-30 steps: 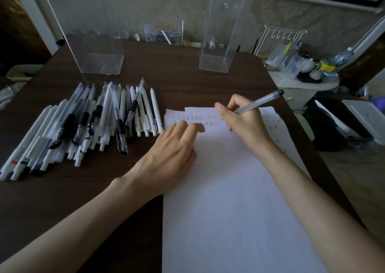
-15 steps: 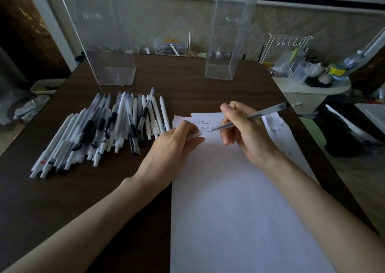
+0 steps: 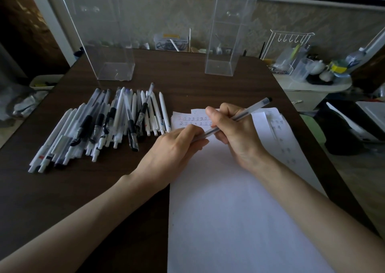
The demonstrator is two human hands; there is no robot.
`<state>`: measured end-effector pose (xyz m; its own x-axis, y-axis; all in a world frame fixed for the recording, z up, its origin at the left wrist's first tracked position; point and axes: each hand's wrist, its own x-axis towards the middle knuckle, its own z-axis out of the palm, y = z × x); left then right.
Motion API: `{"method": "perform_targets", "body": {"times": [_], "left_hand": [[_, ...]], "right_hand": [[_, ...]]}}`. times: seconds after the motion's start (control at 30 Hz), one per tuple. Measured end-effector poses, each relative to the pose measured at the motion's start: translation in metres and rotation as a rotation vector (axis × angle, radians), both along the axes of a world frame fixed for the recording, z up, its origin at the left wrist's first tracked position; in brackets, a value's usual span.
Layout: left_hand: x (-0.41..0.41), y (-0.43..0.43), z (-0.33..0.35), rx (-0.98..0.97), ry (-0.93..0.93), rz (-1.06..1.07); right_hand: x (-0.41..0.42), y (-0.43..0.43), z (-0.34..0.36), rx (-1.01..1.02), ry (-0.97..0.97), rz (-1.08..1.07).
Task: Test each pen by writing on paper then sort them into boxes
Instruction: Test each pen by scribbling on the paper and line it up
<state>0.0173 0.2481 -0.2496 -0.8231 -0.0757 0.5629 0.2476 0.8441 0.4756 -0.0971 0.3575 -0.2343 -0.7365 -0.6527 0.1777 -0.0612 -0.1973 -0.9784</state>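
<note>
Right hand (image 3: 235, 135) is gripping clear pen (image 3: 241, 116) over paper (image 3: 229, 199), left hand (image 3: 177, 147) is pinching its tip end.

The left hand (image 3: 177, 147) lies knuckles-up, its fingers curled round the lower end of a clear plastic pen with a black end (image 3: 245, 113). The right hand (image 3: 235, 131) grips the same pen at mid-barrel, thumb on top, fingers wrapped beneath. Both bare forearms come in from the lower corners, and the two hands meet, touching.
</note>
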Motion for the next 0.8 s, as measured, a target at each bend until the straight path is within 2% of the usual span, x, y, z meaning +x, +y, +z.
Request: {"method": "perform_targets", "body": {"times": [0.23, 0.4, 0.5, 0.67, 0.8], "left_hand": [[0.000, 0.000, -0.002, -0.065, 0.043, 0.092], [-0.006, -0.007, -0.005, 0.072, -0.011, 0.154], [-0.005, -0.019, -0.004, 0.048, -0.055, 0.320], [0.015, -0.050, 0.015, -0.021, -0.123, 0.556], [0.030, -0.074, 0.023, -0.077, -0.275, 0.627]], "right_hand": [[0.012, -0.010, 0.000, 0.012, 0.010, -0.108], [0.014, -0.014, 0.008, 0.132, 0.066, 0.015], [0.008, -0.015, 0.008, 0.216, 0.238, 0.038], [0.001, -0.018, 0.001, 0.571, 0.767, 0.082], [0.005, -0.033, -0.002, 0.679, 0.815, 0.154]]}}
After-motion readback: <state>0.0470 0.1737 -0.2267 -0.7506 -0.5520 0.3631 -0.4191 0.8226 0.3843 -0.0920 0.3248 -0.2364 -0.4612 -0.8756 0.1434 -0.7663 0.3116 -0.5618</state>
